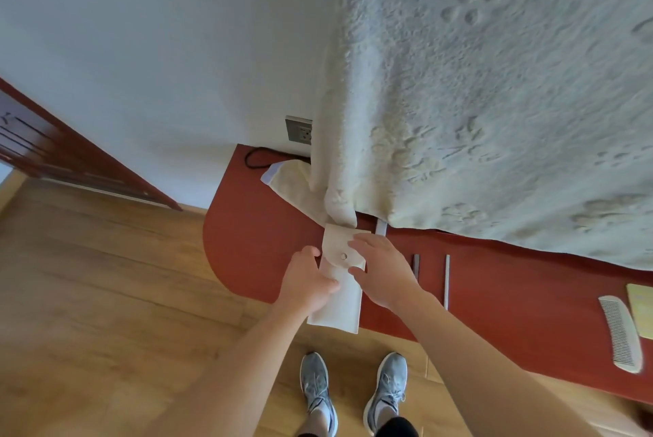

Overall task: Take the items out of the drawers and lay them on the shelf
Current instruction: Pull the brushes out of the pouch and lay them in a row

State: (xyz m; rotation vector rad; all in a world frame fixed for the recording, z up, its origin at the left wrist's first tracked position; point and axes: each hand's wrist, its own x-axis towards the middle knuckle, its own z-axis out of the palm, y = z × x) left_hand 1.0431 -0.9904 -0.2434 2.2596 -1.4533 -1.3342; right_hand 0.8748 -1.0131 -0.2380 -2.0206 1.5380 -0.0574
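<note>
A cream fabric pouch [338, 302] with a snap-button flap lies on the reddish-brown shelf [268, 242], its lower end hanging over the front edge. My left hand [307, 283] grips the pouch's left side. My right hand [381, 270] rests on its right side by the flap, fingers spread around the snap. A white comb [621, 332] lies on the shelf at the far right, beside a yellow flat item [641, 309] cut off by the frame edge. Two thin grey sticks [416, 265] [447, 281] lie just right of my right hand.
A thick cream embossed curtain [477, 101] hangs over the back of the shelf. A wall socket [299, 129] and a black cord [258, 155] sit at the shelf's far end. A folded cream cloth [293, 182] lies near them. Wooden floor and my grey shoes [353, 390] are below.
</note>
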